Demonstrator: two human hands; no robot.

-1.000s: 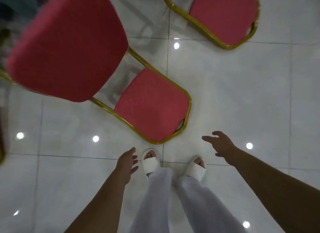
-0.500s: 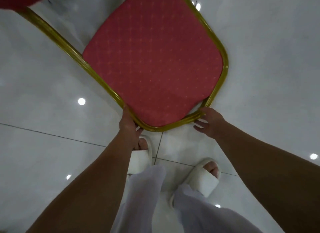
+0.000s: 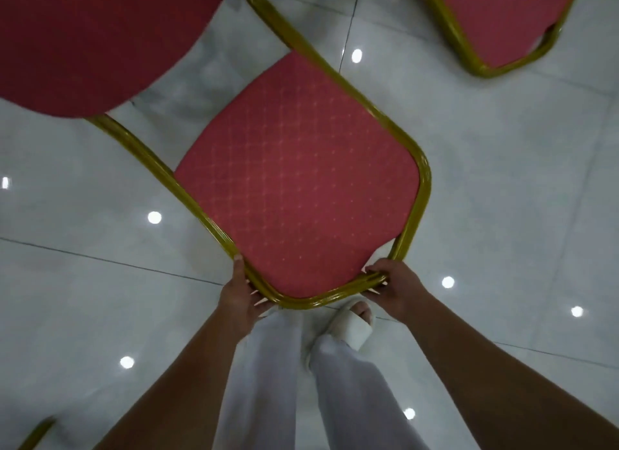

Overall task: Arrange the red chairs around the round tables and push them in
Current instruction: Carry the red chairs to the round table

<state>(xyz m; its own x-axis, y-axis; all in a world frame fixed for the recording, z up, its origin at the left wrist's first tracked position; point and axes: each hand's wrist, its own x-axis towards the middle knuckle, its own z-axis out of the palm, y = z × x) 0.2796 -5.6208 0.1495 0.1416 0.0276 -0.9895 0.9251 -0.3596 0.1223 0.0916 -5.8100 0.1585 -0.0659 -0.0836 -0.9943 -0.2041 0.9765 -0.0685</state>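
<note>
1. Head view, task item. Red chair (image 3: 294, 188) stands on the tiled floor (image 3: 502, 215) directly ahead of the person, with the near corner of its seat pointing at their feet. The red backrest (image 3: 100, 40) fills the upper left. It appears to belong to this chair, since the gold rails run up toward it.
2. Left hand (image 3: 239, 298): wrapped on the gold frame (image 3: 415, 208) at the near-left side of the seat corner. The thumb lies along the top of the tube and the fingers are curled underneath.
3. Right hand (image 3: 393, 285): closed over the frame at the near-right side of the same corner, with the fingers hooked over the tube.
4. Judgement on the grip: a two-handed hold either side of the front corner gives control of both turn and slide. This suits swinging or dragging the chair rather than carrying it. I cannot tell whether the legs are off the floor.
5. Surroundings: a second chair (image 3: 502, 20) sits at the upper right, apart from the held one with bare tile between them. A short piece of gold tube (image 3: 33, 433) shows at the lower-left edge; what it belongs to is unclear.
6. Obstructions: the person's own legs in white trousers (image 3: 268, 382) and a white slipper (image 3: 355, 325) sit just behind the gripped corner, so a pull toward the body has little room. The second chair limits a swing to the right.
7. No round table is in view, so the destination cannot be fixed from here. Placement and push-in are not yet done for this chair.
</note>
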